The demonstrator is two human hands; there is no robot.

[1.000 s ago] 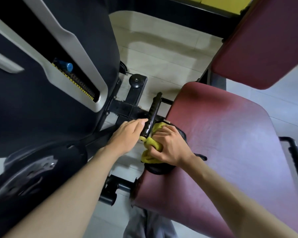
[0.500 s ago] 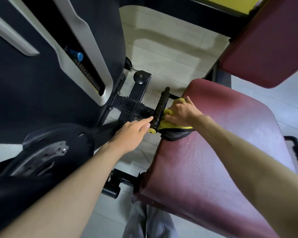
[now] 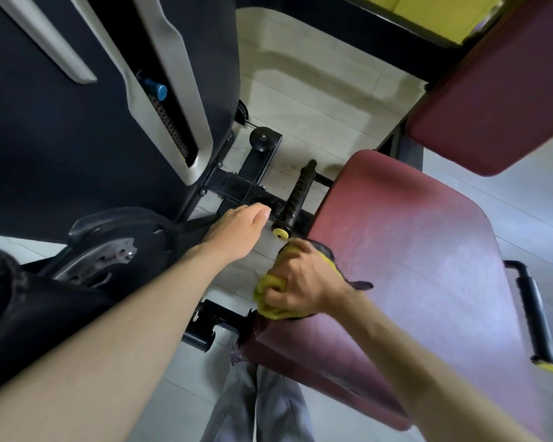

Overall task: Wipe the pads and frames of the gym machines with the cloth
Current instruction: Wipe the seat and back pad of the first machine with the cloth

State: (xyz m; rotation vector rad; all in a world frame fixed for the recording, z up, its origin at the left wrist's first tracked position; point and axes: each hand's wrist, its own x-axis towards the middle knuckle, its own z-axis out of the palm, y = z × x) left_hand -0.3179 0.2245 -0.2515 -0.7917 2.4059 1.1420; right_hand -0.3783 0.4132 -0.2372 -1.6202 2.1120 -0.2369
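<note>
fingers point(image 3: 292, 252) of right hand point(image 3: 304, 279) clutch cloth point(image 3: 268, 287) on seat pad point(image 3: 412, 250); left hand point(image 3: 237, 231) outstretched.

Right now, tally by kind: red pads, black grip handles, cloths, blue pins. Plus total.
Red pads: 2, seat pad and upper pad
Black grip handles: 2, left handle and right handle
Yellow cloth: 1
Blue pin: 1
Total: 6
</note>
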